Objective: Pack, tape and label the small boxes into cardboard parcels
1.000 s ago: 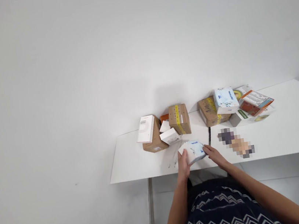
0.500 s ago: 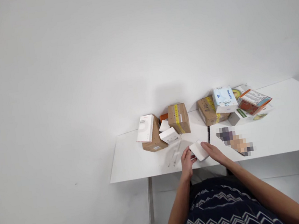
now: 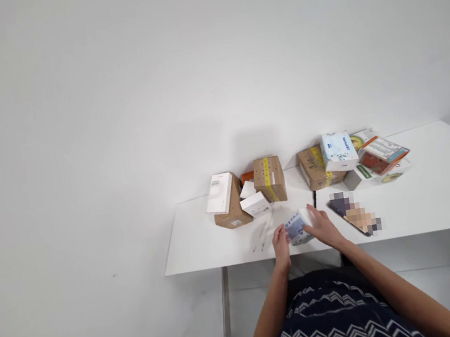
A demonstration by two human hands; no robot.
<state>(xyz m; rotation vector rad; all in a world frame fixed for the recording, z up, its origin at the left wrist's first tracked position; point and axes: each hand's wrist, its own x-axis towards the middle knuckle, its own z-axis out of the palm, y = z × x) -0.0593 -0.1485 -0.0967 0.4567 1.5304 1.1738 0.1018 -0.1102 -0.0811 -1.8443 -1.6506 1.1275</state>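
Between my hands, near the table's front edge, is a small white box with blue print [image 3: 296, 230]. My left hand [image 3: 280, 241] has its fingers at the box's left side. My right hand [image 3: 322, 227] grips the right side, with fingers over the far corner and the thumb along the printed face. The printed side is turned upward, and the fingers cover part of it. Left of my left hand, a few thin pale items [image 3: 260, 245] lie on the white table [image 3: 203, 249]; their kind is too faint to tell.
A brown carton [image 3: 233, 206] carries a flat white box [image 3: 219, 193]. Beside it are a small white box [image 3: 256, 205] and a yellow-taped carton [image 3: 269, 179]. To the right, a blue-white pack [image 3: 338, 151] rests on another carton [image 3: 313, 170], near avocado-printed boxes [image 3: 366, 174]. A phone-like slab [image 3: 352, 214] lies right.
The box in my hands has been turned: its plain white face was up before, and the blue-printed face shows now. My right hand has shifted its hold to the far corner.
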